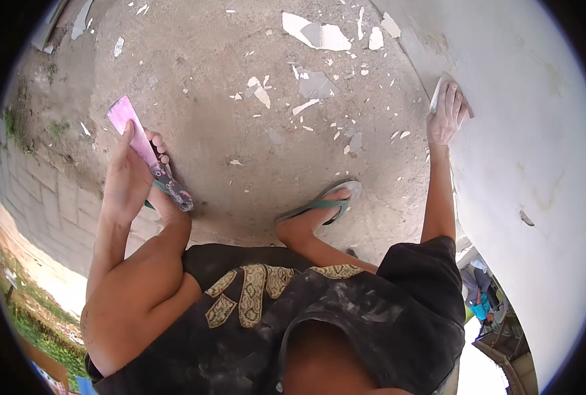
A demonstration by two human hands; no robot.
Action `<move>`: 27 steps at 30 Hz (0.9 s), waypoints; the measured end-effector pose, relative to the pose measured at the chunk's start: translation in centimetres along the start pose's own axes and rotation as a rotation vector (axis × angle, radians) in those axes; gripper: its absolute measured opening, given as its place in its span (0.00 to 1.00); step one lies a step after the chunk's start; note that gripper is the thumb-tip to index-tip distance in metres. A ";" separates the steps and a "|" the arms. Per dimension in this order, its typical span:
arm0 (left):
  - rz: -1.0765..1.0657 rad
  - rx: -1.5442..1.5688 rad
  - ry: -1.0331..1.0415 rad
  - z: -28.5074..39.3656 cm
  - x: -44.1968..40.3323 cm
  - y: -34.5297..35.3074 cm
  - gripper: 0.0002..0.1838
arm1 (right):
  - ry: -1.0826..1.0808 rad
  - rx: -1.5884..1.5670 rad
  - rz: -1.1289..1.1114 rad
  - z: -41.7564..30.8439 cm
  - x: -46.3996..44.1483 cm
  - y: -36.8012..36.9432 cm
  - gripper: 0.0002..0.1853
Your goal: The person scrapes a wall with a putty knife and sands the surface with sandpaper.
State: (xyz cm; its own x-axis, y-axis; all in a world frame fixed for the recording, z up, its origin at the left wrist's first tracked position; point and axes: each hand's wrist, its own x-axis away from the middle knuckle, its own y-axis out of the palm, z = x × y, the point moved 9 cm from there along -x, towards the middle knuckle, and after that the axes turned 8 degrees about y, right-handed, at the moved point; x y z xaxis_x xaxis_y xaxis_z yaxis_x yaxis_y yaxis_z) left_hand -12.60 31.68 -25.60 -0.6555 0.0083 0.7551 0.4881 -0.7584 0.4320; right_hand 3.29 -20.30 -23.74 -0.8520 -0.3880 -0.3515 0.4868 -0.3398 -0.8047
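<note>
My left hand is closed around a putty knife with a pink-stained flat blade and a dark, paint-spotted handle. The blade points up and away from me, with my thumb lying along it. At the right, my right hand, coated in white dust, presses a thin flat piece that looks like sandpaper against the pale wall. My fingers lie over this piece and hide most of it.
White and grey flakes lie scattered over the rough concrete ground. My sandalled foot stands between my hands. Paving blocks run along the left. Behind, at the lower right, a person is partly visible. The wall has a small chip.
</note>
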 end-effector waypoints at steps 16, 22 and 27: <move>0.075 -0.008 0.006 0.6 1.0 -0.4 0.20 | 0.018 0.212 -0.029 1.0 0.8 0.4 0.26; 0.132 -0.023 -0.010 0.0 1.0 0.7 0.20 | -0.017 -0.131 0.019 -9.9 -13.4 -2.5 0.29; 0.102 -0.026 0.025 0.4 0.6 0.7 0.19 | -0.012 0.029 -0.094 -4.5 -6.9 -1.7 0.31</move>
State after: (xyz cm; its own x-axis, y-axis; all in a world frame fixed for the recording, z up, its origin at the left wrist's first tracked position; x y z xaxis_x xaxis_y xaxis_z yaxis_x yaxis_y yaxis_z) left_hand -12.40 31.37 -24.69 -0.6174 -0.0857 0.7819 0.5381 -0.7711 0.3404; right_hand 7.42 -13.19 -22.10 -0.8917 -0.3638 -0.2695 0.4107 -0.3997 -0.8195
